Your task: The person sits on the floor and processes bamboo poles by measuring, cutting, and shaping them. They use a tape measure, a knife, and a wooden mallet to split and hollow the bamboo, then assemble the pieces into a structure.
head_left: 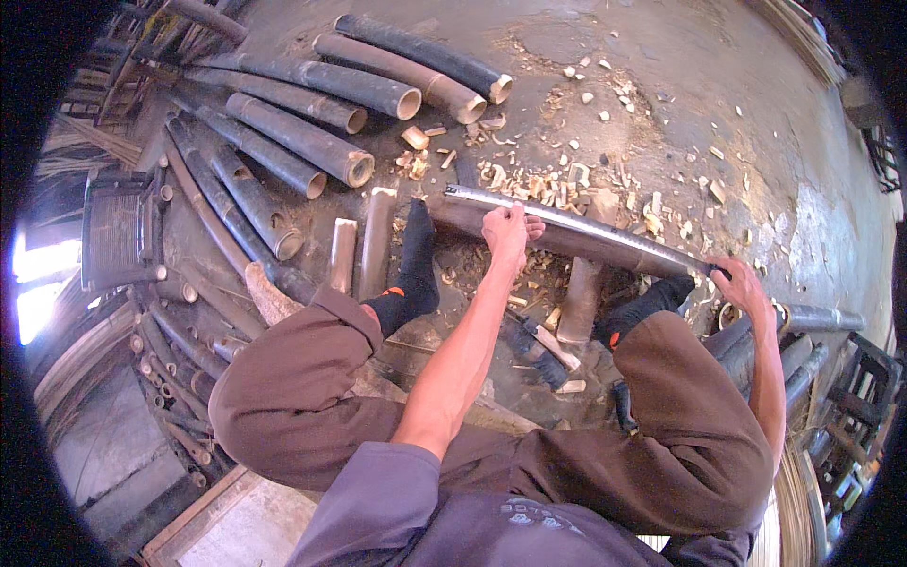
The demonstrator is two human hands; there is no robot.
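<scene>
My left hand (507,230) fingers curl over the tape measure (567,219) laid along the dark bamboo pole (576,241); my right hand (740,286) pinches its far end. Pole lies across between my feet, bamboo chips (539,180) beyond, stacked bamboo culms (312,113) left, bare concrete floor (680,76) ahead.

The stretch of the dark bamboo pole (576,236) beneath the left hand (507,231) is covered by the fingers, and its far end is hidden behind the right hand (742,288). Whether a tool is gripped in the right hand cannot be told. The tools lying below the left hand, between the feet (539,345), are partly masked by the forearm and knee. The stacked poles (170,38) up and left of the left hand are cut off by the rim.
</scene>
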